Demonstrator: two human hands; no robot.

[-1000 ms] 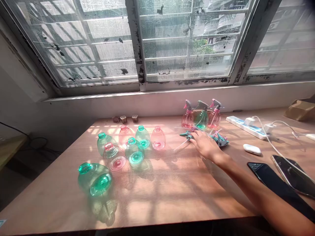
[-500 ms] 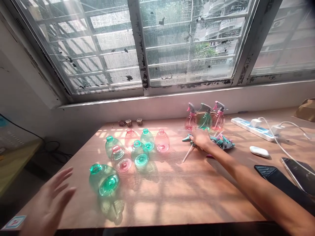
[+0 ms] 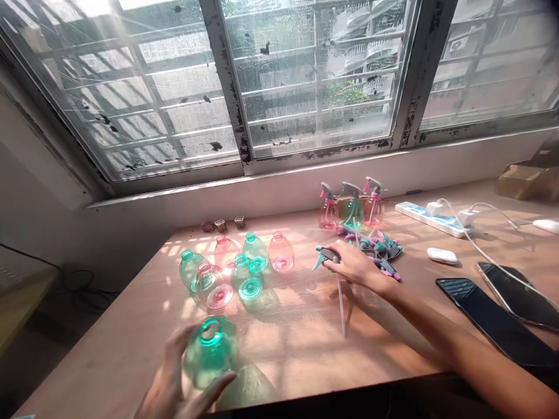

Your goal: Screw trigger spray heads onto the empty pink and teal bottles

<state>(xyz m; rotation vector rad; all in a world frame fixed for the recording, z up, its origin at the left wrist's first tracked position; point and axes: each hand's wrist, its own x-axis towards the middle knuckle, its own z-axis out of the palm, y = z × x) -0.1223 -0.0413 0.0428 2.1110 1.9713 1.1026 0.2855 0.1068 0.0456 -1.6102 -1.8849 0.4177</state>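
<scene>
My left hand (image 3: 174,384) is wrapped round a green plastic bottle (image 3: 210,352) without a cap, held upright near the table's front edge. My right hand (image 3: 356,267) grips a green and grey spray trigger head (image 3: 325,256) with its long thin tube (image 3: 340,305) hanging toward me. Right behind that hand lies a pile of more trigger heads (image 3: 378,250). Several open pink and green bottles (image 3: 238,265) stand grouped at the middle left of the wooden table (image 3: 297,343).
Three bottles with triggers fitted (image 3: 351,205) stand by the wall under the window. A white power strip (image 3: 439,218) with cables, a small white case (image 3: 442,255) and two dark phones (image 3: 493,302) lie at the right. Three small brown cups (image 3: 220,224) sit at the back.
My left hand came in and lifted the near green bottle upright. My right hand drew a trigger head out of the pile toward me.
</scene>
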